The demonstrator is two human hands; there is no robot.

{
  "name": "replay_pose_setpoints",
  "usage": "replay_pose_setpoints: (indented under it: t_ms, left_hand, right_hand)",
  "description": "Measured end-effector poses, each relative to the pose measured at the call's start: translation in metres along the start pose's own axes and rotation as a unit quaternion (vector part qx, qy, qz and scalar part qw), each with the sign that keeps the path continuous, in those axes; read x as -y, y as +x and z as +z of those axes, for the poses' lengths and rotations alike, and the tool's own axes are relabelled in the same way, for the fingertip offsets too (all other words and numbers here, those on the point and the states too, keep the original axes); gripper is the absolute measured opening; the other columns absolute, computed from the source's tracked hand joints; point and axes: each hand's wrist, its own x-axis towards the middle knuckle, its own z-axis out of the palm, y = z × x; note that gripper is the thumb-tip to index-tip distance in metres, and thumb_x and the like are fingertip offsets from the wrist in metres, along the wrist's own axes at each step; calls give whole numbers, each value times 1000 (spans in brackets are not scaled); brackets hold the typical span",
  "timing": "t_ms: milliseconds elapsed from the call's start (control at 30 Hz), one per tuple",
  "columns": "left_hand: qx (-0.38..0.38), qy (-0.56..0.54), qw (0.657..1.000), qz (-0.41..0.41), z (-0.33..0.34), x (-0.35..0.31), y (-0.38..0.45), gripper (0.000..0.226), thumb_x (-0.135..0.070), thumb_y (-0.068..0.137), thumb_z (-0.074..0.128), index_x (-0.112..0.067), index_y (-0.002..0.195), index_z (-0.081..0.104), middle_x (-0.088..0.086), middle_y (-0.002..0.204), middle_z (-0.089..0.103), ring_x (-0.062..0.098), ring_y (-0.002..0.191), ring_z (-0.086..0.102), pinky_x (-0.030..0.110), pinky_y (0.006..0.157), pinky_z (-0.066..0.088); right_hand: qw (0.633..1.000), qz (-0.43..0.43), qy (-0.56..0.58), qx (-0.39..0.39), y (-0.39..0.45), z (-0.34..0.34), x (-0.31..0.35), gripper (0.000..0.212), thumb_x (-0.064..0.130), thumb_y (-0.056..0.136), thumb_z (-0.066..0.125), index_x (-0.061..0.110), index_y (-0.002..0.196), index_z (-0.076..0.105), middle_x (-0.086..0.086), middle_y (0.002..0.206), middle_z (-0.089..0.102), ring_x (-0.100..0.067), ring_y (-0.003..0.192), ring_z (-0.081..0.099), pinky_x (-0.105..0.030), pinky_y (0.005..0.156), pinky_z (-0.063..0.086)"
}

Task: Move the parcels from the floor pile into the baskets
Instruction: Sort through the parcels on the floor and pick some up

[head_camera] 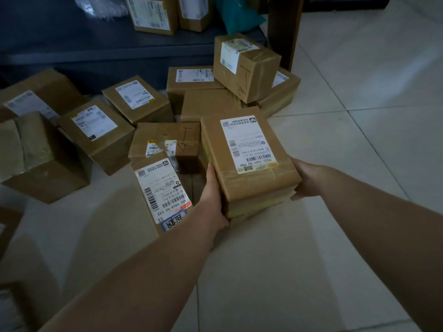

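Pale square tiles (pixel 359 164) are covering the floor, their thin grey grout lines running off on a diagonal toward the far right. Dim, bluish light is lying over everything, brightening a little across the open tiles on the right. Along the back, a low dark shelf (pixel 96 44) is stretching across the room, and 1 dark brown wooden post (pixel 285 27) is standing upright at its right end.

Brown cardboard parcels (pixel 153 101), sealed with glossy clear tape and bearing white paper labels (pixel 247 142), lie on a smooth, pale tiled floor (pixel 359 140) with a faint sheen.
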Motion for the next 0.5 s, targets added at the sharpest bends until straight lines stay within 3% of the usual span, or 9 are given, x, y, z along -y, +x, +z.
replay_pose_setpoints:
  t_ms: [67,133,167,267,400,500]
  left_hand:
    - [14,-1,1000,18,-3,-7,8,74,-83,62,52,-26,104,72,10,97,74,32,93,68,53,88,51]
    - [32,-3,999,31,-4,-11,9,72,-83,63,53,-27,104,72,10,99,73,33,95,68,53,92,49]
    - [41,1,999,36,-4,-14,7,71,-82,63,54,-26,102,73,9,98,74,32,94,68,52,91,50]
    - [83,22,995,43,1,-36,-10,74,-82,59,58,-25,104,73,9,103,73,31,97,68,51,91,50]
    - [106,76,990,51,16,-99,-78,82,-80,58,62,-24,117,65,11,115,68,34,109,62,55,96,45]
    - [51,131,988,68,22,-164,-161,86,-76,58,67,-21,124,60,14,123,62,34,115,57,51,92,48]
  right_hand:
    - [999,-1,32,20,0,7,0,48,62,82,44,17,81,61,-9,87,61,-18,82,55,-36,89,34]
    - [999,-3,45,28,-3,10,1,67,60,81,46,3,113,60,-26,123,55,-30,115,55,-40,101,39]
    - [999,-5,36,25,-9,9,5,66,58,83,44,4,118,58,-27,129,51,-37,119,52,-44,102,38]
    - [999,-25,31,29,-38,1,28,37,53,87,40,24,92,63,-11,104,64,-34,93,57,-49,87,40]
    - [996,-62,63,29,-108,-6,84,22,39,94,40,30,90,60,-1,99,64,-26,96,57,-59,98,37]
    - [992,-66,88,60,-181,-6,148,29,41,97,34,27,93,59,-4,107,62,-29,102,56,-60,99,37]
